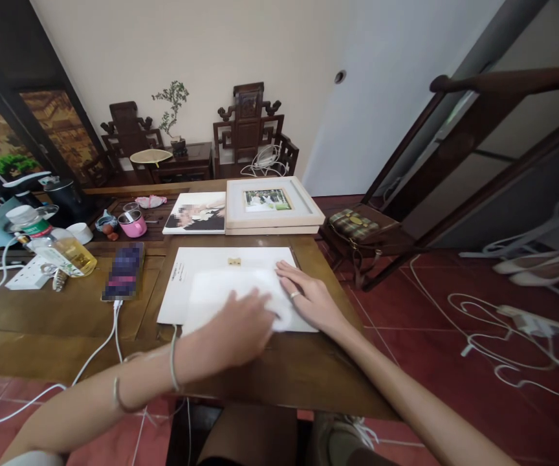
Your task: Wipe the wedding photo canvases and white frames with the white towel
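White panel (206, 260), long axis sideways, left hand (246, 327), grip unclear, right hand (309, 299) flat.

Soft, moderate light spreads over the cream plaster wall (270, 39); its source is out of view. The smooth brown wooden desk (318, 378) carries a faint sheen, and the flat white rectangular board (175, 301) looks nearly washed out. The left hand (248, 323) is smeared by motion blur, the right hand (308, 298) sharper. Wide-angle distortion tilts the tall dark wooden chair (486, 120) at right. Pixelation masks the dark rectangular phone's screen (124, 272).
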